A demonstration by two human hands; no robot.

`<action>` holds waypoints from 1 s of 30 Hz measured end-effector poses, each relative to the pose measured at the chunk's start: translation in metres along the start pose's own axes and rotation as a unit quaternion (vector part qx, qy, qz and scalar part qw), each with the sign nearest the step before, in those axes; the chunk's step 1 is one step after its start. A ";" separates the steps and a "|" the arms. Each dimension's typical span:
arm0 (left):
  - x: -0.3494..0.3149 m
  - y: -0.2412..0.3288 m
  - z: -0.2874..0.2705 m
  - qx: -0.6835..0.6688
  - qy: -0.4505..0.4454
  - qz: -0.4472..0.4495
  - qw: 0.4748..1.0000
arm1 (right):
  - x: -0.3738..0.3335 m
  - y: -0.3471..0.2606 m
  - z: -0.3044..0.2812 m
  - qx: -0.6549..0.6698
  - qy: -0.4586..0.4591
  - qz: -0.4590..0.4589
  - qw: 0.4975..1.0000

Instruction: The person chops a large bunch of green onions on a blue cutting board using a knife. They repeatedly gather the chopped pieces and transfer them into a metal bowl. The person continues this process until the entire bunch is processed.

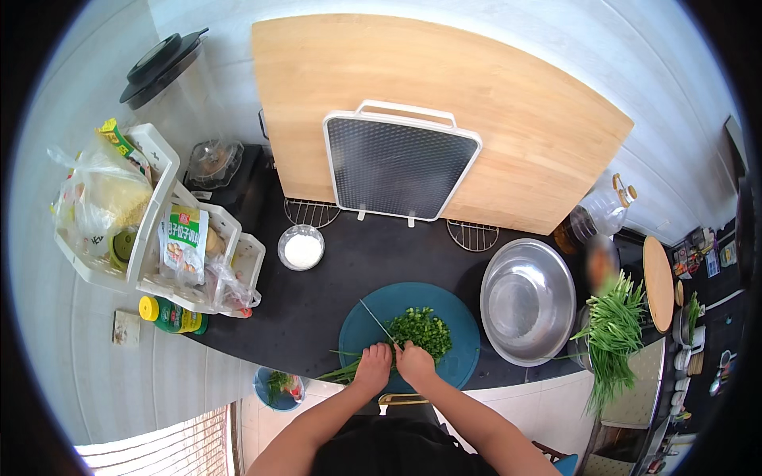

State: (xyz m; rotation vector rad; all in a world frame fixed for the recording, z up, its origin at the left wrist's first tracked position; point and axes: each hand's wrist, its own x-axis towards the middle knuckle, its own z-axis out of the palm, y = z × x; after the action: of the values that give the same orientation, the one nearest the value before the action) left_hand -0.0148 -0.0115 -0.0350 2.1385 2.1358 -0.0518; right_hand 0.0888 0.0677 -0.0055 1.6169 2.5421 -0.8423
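Observation:
A round teal cutting board [464,361] lies near the counter's front edge. My right hand [414,365] is closed round the handle of a kitchen knife [375,319], whose thin blade points away and to the left over the board. Close beside it, my left hand [374,366] presses down with curled fingers on long green stalks [343,371], which stick out to the left past the board's rim. A heap of chopped greens [422,332] sits on the board, just right of the blade. My fingers hide the knife's handle and part of the stalks.
Right of the board stands a large steel bowl [528,301], then a bunch of long greens [615,337]. A small bowl of white powder [302,248] is at the back left, near a white tiered rack [171,293]. A black-faced board [401,166] leans against a big wooden board [524,119].

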 end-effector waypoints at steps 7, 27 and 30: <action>-0.002 0.001 -0.007 0.018 -0.019 -0.016 1.000 | -0.004 0.009 -0.015 0.118 0.047 0.031 0.991; 0.000 0.006 0.001 -0.017 -0.015 -0.039 0.999 | -0.051 0.026 -0.002 0.052 -0.006 0.069 0.996; -0.002 0.005 0.001 -0.008 -0.011 -0.034 0.999 | -0.039 0.020 -0.001 0.054 0.015 0.070 0.996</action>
State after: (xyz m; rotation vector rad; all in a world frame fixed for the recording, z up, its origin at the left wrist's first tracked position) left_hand -0.0096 -0.0132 -0.0359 2.0461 2.1887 -0.0647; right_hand 0.1242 0.0415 -0.0024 1.8265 2.4053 -0.9639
